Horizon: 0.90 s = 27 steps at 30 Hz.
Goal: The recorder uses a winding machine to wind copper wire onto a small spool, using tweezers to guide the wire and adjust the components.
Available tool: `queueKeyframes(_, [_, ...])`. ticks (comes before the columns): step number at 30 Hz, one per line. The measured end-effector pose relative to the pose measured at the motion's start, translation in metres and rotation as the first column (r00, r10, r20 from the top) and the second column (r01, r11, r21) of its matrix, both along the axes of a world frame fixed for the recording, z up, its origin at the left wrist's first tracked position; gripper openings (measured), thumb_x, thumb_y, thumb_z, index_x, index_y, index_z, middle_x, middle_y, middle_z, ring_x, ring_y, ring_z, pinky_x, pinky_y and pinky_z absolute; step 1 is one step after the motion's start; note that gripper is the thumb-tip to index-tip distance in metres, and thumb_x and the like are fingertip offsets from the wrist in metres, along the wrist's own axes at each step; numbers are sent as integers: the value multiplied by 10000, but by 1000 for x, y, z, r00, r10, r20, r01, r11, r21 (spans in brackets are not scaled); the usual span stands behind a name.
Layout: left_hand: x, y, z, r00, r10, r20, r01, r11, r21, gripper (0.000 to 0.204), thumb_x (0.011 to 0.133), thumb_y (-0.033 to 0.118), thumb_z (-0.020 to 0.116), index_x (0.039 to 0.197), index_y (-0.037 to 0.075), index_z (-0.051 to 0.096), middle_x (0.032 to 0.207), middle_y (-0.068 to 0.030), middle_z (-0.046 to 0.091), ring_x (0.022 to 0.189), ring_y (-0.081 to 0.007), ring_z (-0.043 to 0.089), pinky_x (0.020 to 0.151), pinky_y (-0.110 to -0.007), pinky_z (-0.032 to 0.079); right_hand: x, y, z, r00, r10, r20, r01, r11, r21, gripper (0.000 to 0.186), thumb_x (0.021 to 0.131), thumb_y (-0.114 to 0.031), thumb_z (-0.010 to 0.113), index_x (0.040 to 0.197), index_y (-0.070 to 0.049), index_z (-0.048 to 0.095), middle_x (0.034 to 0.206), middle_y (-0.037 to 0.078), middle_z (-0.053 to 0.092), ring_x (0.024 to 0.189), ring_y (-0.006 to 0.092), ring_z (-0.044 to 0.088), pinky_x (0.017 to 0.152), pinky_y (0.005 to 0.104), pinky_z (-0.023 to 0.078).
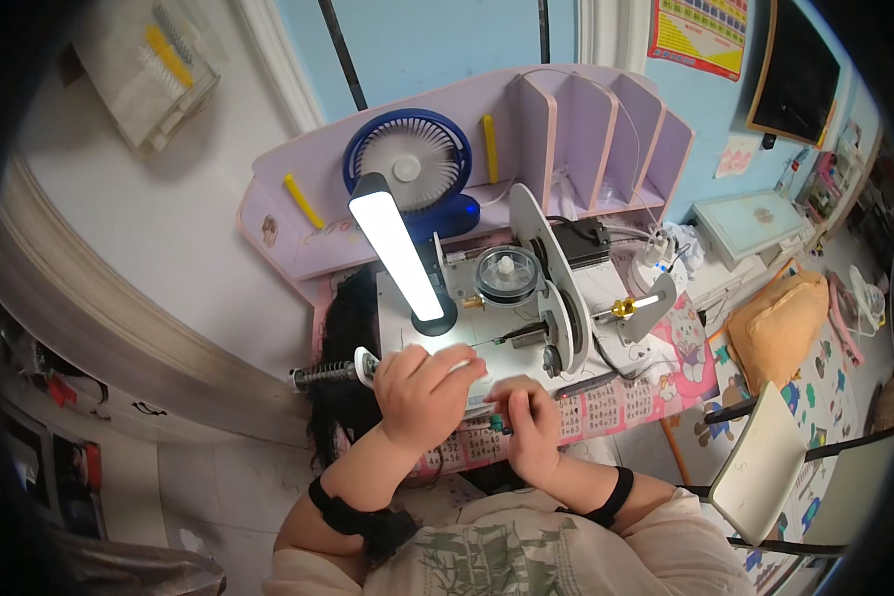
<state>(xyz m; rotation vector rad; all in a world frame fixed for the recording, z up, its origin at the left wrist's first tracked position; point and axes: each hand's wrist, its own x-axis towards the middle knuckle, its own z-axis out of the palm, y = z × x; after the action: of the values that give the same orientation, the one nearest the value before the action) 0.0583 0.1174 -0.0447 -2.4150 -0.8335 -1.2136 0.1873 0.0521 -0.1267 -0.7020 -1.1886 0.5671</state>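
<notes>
My left hand [427,392] is over the front edge of a white-plated tabletop machine, its fingers bent and pressed together. Whatever those fingers hold, if anything, is too small to make out. Close by on the right, my right hand [531,422] is closed around a small dark green object [497,423], mostly hidden by the fingers. A clear round spool [507,274] with a white hub lies flat on the machine's plate [397,316]. To its right stand upright white discs [538,238]. A spring-wound rod [325,373] sticks out on the left side.
A lit bar lamp [397,253] stands over the plate. Behind are a blue fan [407,164] and a lilac shelf [507,94]. Long black strands [343,338] hang at the table's left. A brass-coloured fitting [623,308] sits on a rod at right, and a pale chair [762,465] stands beyond.
</notes>
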Motion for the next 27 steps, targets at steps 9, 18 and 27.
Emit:
queueKeyframes(9, [-14, -36, -16, 986, -164, -36, 158, 978, -135, 46, 696, 163, 645, 738, 181, 657, 843, 125, 624, 617, -110, 465, 548, -272, 339, -13, 23, 43, 650, -34, -759, -554, 662, -504, 158, 896, -108, 617, 1036, -34, 619, 724, -1, 558, 576, 59, 451, 513, 208, 377])
queueKeyframes(18, [-25, -38, 0, 902, -292, 317, 418, 772, -479, 385, 801, 90, 601, 1175, 52, 519, 812, -36, 546, 623, -133, 456, 573, -261, 374, -3, -2, 13, 792, 282, -541, -483, 831, -274, 144, 839, 35, 574, 963, -38, 577, 865, 38, 536, 707, 109, 489, 609, 232, 401])
queueKeyframes(27, [-19, -43, 18, 846, -158, 509, 523, 433, -734, 663, 869, -38, 404, 1432, -38, 54, 795, -122, 546, 717, -196, 539, 733, -305, 436, 18, 8, 79, 957, 153, 246, -98, 970, -222, 232, 754, -22, 691, 984, -39, 665, 870, 61, 591, 631, 111, 478, 570, 237, 403])
